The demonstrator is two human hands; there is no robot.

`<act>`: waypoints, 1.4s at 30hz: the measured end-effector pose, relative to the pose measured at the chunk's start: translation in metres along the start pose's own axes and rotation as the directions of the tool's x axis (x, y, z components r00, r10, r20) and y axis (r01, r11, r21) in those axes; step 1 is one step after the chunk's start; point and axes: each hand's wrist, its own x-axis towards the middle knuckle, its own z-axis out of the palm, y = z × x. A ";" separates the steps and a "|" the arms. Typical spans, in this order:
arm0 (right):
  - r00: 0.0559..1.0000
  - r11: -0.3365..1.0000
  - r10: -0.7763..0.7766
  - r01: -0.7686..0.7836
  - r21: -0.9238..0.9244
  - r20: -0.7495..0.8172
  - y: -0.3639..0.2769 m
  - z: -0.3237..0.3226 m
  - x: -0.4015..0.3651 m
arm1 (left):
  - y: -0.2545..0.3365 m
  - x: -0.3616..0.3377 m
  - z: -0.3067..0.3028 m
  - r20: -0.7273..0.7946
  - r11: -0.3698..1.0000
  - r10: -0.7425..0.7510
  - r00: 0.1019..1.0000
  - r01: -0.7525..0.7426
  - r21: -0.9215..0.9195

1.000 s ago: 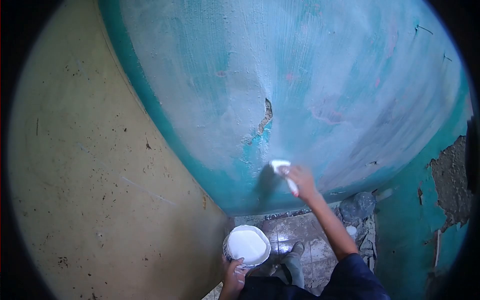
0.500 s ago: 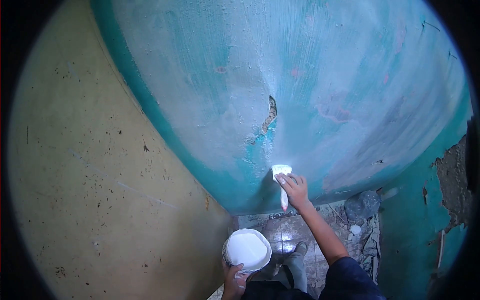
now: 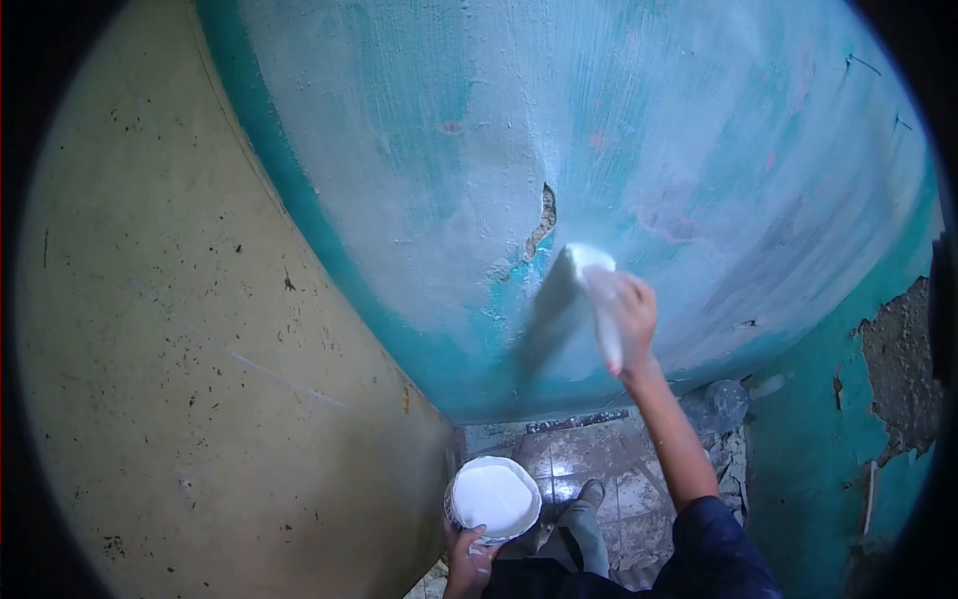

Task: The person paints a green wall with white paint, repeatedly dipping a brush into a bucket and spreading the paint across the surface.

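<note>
Your right hand (image 3: 631, 317) is raised in front of the blue-green wall (image 3: 399, 200), its fingers closed around the handle of a wide white brush (image 3: 591, 262); motion blur softens both, so you cannot make out each finger. The brush tilts, its broad white head up and to the left, its reddish handle end pointing down below your palm. The head is at the wall, just below and to the right of a ragged gouge (image 3: 542, 225) where the surface has broken away, but whether the bristles touch cannot be told. A dark shadow falls on the wall to the left of the brush. Down low, your left hand (image 3: 469, 559) grips a round tub (image 3: 537, 489) by its near left side, thumb over the rim and the other fingers partly hidden against the side. White paint (image 3: 492, 497) lies inside the tub, and white smears mark your fingers. The tub is held close to your body, beside the tan panel (image 3: 200, 250) on your left. Pale streaks cover much of the wall above the brush. Beneath you, your shoe (image 3: 592, 491) stands on the tiled floor (image 3: 639, 504), and a clear plastic bag (image 3: 720, 404) lies near the wall's foot, on the right.
</note>
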 end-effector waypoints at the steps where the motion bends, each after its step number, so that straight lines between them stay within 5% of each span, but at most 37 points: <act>1: 0.997 0.997 -0.058 0.060 -0.048 0.051 -0.001 0.010 -0.018 | 0.003 -0.003 0.005 0.003 1.000 0.026 1.000 -0.026 0.007; 4: 0.991 0.997 -0.080 0.081 -0.011 0.110 0.003 0.052 -0.094 | 0.009 -0.009 0.014 0.014 0.999 0.032 0.999 -0.032 0.003; 9: 0.878 0.995 -0.061 0.016 0.098 0.475 0.009 0.056 -0.134 | 0.010 -0.013 0.011 -0.055 0.998 0.053 0.997 -0.052 0.025; 13: 0.902 0.985 -0.072 -0.003 0.173 0.426 0.028 0.031 -0.080 | 0.014 -0.014 0.020 -0.077 0.998 0.048 0.996 -0.044 0.047; 15: 0.990 0.997 -0.018 0.007 0.079 0.137 0.024 0.006 -0.034 | 0.007 -0.007 0.013 -0.063 0.999 0.029 0.998 -0.028 0.021; 18: 0.999 0.998 -0.036 0.036 -0.043 -0.006 0.017 -0.010 -0.007 | 0.007 -0.006 0.019 -0.057 1.000 0.007 0.998 -0.006 0.003; 21: 0.988 0.984 -0.152 0.153 -0.089 0.019 0.023 0.019 -0.050 | 0.012 -0.007 0.034 -0.069 1.000 0.013 0.998 -0.011 0.021; 29: 0.966 0.999 -0.044 0.050 -0.015 0.254 0.020 0.064 -0.173 | 0.010 0.012 0.034 -0.047 0.998 0.051 0.998 -0.049 0.050; 32: 0.874 0.980 0.070 -0.151 0.132 0.480 0.022 0.058 -0.191 | 0.016 0.014 0.058 0.022 0.993 0.093 0.995 -0.094 0.067; 34: 0.855 0.890 0.278 -0.401 0.219 0.437 0.009 0.045 -0.194 | 0.019 0.015 0.071 0.083 0.991 0.106 0.991 -0.112 0.068; 35: 0.849 0.887 0.283 -0.409 0.214 0.446 0.001 0.036 -0.195 | 0.020 0.015 0.077 0.075 0.992 0.096 0.993 -0.101 0.070; 38: 0.463 0.316 0.802 -0.865 0.390 0.377 -0.032 -0.014 -0.174 | 0.018 0.017 0.095 0.110 0.988 0.120 0.987 -0.129 0.082; 42: 0.354 0.121 0.856 -0.845 0.521 0.376 -0.044 -0.084 -0.137 | 0.007 0.025 0.110 0.225 0.967 0.162 0.961 -0.200 0.158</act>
